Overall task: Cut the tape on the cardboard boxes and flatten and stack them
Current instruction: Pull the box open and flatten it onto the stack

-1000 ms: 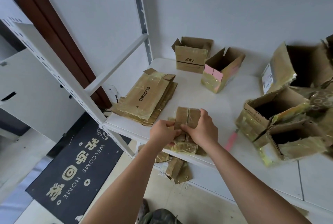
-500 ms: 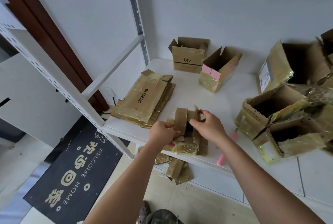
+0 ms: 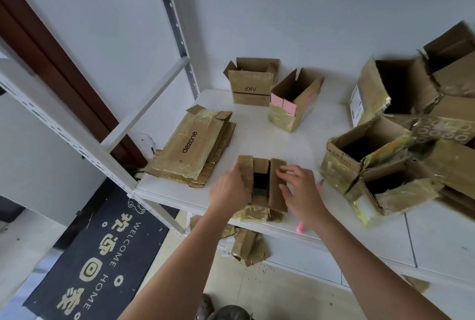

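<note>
— What's at the front edge of the white shelf (image 3: 257,124)?

— A small box (image 3: 262,186), flaps up, dark inside. The left hand (image 3: 228,192) grips its left flap; the right hand (image 3: 302,192) lies with spread fingers on the right flap.

— And around it?

— A flattened stack (image 3: 195,152) marked "dezone" to the left, two open boxes (image 3: 250,84) by the wall, a heap of opened boxes (image 3: 385,155) on the right. A pink cutter (image 3: 300,227) lies under the right wrist.

Flattened box (image 3: 195,151): "dezone". Upright open box (image 3: 250,89): "AKF", inverted. Black doormat (image 3: 102,255): "WELCOME HOME", plus Chinese characters.
</note>
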Demonstrator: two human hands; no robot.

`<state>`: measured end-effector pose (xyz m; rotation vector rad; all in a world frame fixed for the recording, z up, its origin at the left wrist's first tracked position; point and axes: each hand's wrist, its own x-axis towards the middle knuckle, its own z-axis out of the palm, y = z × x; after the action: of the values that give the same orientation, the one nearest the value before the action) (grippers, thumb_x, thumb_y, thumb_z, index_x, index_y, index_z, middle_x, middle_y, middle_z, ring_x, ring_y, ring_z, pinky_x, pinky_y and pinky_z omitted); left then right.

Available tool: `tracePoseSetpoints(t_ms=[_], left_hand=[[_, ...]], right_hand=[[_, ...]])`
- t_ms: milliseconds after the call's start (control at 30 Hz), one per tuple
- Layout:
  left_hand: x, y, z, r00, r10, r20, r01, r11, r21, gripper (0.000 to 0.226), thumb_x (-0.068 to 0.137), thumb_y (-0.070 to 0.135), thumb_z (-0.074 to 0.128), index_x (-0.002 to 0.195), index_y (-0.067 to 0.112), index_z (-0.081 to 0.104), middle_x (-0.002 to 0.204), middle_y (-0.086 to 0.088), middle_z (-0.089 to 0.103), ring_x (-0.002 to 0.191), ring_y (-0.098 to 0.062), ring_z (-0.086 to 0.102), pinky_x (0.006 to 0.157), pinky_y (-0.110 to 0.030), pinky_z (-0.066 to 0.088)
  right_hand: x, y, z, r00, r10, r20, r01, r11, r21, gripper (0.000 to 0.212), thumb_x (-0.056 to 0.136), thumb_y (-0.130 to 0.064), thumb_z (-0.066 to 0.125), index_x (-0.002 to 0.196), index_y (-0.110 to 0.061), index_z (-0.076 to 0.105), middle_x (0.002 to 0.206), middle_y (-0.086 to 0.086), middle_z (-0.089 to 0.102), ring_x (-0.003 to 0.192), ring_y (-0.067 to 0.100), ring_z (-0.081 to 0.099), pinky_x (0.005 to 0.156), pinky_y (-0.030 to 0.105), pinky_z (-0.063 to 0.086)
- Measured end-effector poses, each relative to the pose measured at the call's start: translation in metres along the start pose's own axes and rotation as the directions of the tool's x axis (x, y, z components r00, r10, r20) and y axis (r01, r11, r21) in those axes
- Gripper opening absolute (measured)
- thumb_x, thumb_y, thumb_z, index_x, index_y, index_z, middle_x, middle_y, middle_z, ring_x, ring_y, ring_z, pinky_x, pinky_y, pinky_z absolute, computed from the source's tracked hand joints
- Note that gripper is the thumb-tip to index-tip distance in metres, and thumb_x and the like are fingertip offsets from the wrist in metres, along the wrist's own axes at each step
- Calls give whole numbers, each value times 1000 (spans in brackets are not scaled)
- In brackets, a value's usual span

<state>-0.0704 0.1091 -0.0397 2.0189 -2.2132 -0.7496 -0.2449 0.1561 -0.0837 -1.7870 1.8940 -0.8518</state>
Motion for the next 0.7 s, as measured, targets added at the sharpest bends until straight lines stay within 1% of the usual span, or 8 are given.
tracePoseSetpoints(t_ms=[133,267,333,400,467,533,633,700], left_hand=[[0,7,5,999,-47,-6,47,996,77,93,83,55,68,152,15,20,124,-4,60,111,-26,59,80,-36,47],[0,7,5,998,-57,-27,59,996,67,85,84,42,68,153,20,22,117,-2,62,103,-24,60,79,-35,50],[0,1,-1,999,-47,18,48,997,-55,76,86,38,63,152,24,28,119,0,64,92,-18,59,71,-30,48],[0,-9,-9,994,-60,93,88,938,-335,53,90,29,60,141,21,49,108,-4,68,77,-17,65,62,-30,55],[-3,-21,-16,981,-111,160,186,779,-598,16,93,15,59,103,9,69,84,-6,68,60,-19,69,58,-32,60],[-9,-33,-19,971,-140,195,238,663,-710,13,93,9,61,82,7,68,76,-8,68,59,-19,71,57,-31,59],[-16,-36,-19,984,-64,164,157,742,-652,12,95,10,61,86,7,69,81,-6,70,67,-19,72,59,-27,59],[-21,-30,-23,993,11,114,58,807,-587,18,96,11,58,80,13,67,78,-2,68,68,-16,70,62,-29,60]], right_hand=[[-3,-5,-1,992,21,126,-23,1000,14,52,95,-33,61,141,-10,52,145,-1,48,132,15,45,110,24,33],[0,-8,-4,980,60,191,-54,998,-38,58,96,-39,60,145,-12,46,152,1,43,138,16,42,112,27,32],[1,-10,-3,977,74,202,-68,997,-40,58,96,-38,60,145,-12,46,153,2,42,139,17,41,112,27,31],[1,-12,-3,977,80,199,-74,997,-38,58,95,-36,61,145,-11,46,152,3,43,138,18,42,111,26,32],[1,-13,-3,979,93,182,-87,995,-38,56,94,-34,63,142,-9,49,147,5,49,135,19,45,106,24,35],[2,-13,-3,981,109,161,-100,993,-60,54,91,-34,67,137,-10,51,136,5,55,126,21,49,97,26,41],[8,-21,-3,991,106,87,-90,980,-176,59,82,-33,74,130,-14,44,121,6,42,115,23,43,82,28,45],[13,-30,-7,998,48,-37,-57,952,-300,68,78,-30,78,133,-13,40,123,10,40,114,26,41,84,30,48]])
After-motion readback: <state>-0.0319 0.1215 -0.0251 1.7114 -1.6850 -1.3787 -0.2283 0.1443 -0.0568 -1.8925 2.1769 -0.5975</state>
